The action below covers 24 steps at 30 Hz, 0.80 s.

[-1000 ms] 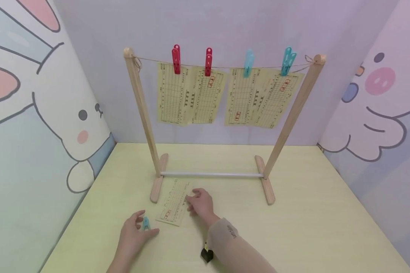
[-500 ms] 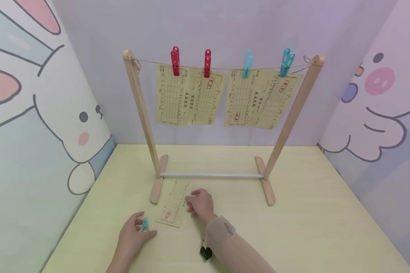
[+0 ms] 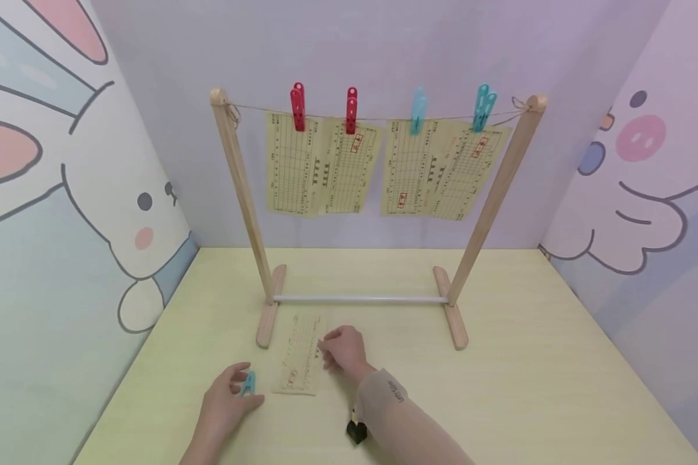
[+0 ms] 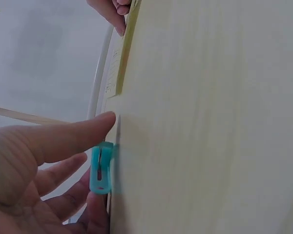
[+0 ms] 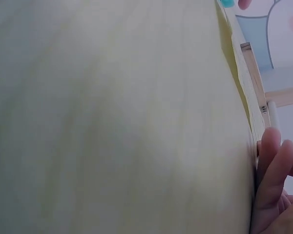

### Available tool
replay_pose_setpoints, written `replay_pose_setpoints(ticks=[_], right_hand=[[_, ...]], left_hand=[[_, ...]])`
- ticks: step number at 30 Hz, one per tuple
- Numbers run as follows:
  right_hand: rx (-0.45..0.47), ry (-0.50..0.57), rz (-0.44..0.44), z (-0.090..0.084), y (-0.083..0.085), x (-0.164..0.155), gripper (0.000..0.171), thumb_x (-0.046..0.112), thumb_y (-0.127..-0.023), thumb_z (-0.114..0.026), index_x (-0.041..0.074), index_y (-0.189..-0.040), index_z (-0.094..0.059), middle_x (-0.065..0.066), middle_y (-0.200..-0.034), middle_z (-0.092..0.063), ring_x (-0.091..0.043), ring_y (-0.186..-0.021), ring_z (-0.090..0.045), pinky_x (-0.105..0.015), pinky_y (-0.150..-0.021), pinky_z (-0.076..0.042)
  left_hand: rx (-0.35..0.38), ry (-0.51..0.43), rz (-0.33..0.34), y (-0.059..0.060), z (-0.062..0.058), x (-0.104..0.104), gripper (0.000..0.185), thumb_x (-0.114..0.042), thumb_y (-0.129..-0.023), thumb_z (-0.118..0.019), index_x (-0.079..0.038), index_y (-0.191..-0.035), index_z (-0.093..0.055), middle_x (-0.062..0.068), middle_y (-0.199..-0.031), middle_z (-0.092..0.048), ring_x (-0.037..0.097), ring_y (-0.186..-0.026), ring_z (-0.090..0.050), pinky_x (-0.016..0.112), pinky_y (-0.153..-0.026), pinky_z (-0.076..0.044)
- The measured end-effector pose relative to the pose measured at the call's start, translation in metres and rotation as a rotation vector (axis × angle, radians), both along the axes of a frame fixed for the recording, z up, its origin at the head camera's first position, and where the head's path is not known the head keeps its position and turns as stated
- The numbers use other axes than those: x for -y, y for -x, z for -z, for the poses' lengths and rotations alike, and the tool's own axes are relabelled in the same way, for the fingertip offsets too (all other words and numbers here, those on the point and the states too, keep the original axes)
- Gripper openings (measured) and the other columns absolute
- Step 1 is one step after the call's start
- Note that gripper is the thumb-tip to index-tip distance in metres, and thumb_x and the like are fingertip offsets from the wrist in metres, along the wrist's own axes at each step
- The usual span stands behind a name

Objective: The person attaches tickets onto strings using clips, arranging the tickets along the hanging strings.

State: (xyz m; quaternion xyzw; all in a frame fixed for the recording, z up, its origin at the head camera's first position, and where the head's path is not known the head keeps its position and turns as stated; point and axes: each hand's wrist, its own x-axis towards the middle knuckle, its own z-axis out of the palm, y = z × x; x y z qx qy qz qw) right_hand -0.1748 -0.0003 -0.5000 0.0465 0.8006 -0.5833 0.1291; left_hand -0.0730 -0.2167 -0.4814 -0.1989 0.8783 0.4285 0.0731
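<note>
Clothespin [image 3: 247, 383] between left hand [image 3: 225, 403] fingers.

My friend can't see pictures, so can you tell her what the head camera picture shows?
Two hands rest on a pale yellow table: the left hand pinches a small blue clothespin, and the right hand touches a yellow paper slip lying flat. Behind them a wooden rack holds four more slips on a string, under two red and two blue pegs.

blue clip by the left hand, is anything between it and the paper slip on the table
Nothing visible does. The blue clip sits at the left hand, and only bare table separates it from the paper slip, whose right edge the right hand touches.
</note>
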Motion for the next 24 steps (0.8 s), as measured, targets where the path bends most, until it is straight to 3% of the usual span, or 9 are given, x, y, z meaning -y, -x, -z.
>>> replay_pose_setpoints(ticks=[11, 13, 18, 24], right_hand=[[-0.027, -0.064, -0.003, 0.003, -0.005, 0.000, 0.020, 0.012, -0.086, -0.072, 0.001, -0.101, -0.066, -0.006, -0.072, -0.064, -0.008, -0.043, -0.046, -0.019, -0.041, -0.040], [-0.031, -0.083, 0.008, 0.002, -0.006, 0.000, 0.024, 0.012, -0.084, -0.075, 0.001, -0.103, -0.066, -0.008, -0.081, -0.066, -0.009, -0.046, -0.048, -0.021, -0.043, -0.042], [-0.054, -0.175, 0.012, -0.004, -0.006, 0.000, 0.036, 0.012, -0.076, -0.082, 0.001, -0.105, -0.065, -0.012, -0.103, -0.066, -0.015, -0.070, -0.058, -0.027, -0.060, -0.051], [-0.059, -0.200, -0.003, -0.007, -0.009, -0.001, 0.035, 0.008, -0.076, -0.082, 0.000, -0.106, -0.066, -0.014, -0.106, -0.067, -0.020, -0.077, -0.062, -0.031, -0.066, -0.054]], left_hand=[[0.007, 0.021, 0.019, -0.005, 0.000, 0.003, 0.065, -0.010, -0.077, -0.081, -0.001, -0.135, -0.053, 0.026, -0.132, -0.059, 0.043, -0.115, -0.056, 0.055, -0.090, -0.050], [0.008, 0.016, 0.021, -0.005, 0.000, 0.002, 0.066, -0.011, -0.077, -0.081, -0.002, -0.136, -0.053, 0.027, -0.132, -0.059, 0.045, -0.117, -0.056, 0.057, -0.092, -0.049], [0.004, 0.037, 0.027, -0.005, -0.001, 0.002, 0.070, -0.013, -0.075, -0.083, 0.000, -0.136, -0.052, 0.028, -0.129, -0.059, 0.050, -0.118, -0.053, 0.060, -0.093, -0.048], [0.017, 0.061, -0.002, -0.010, -0.002, 0.006, 0.069, -0.016, -0.075, -0.084, 0.000, -0.134, -0.053, 0.024, -0.121, -0.062, 0.038, -0.107, -0.056, 0.048, -0.083, -0.050]])
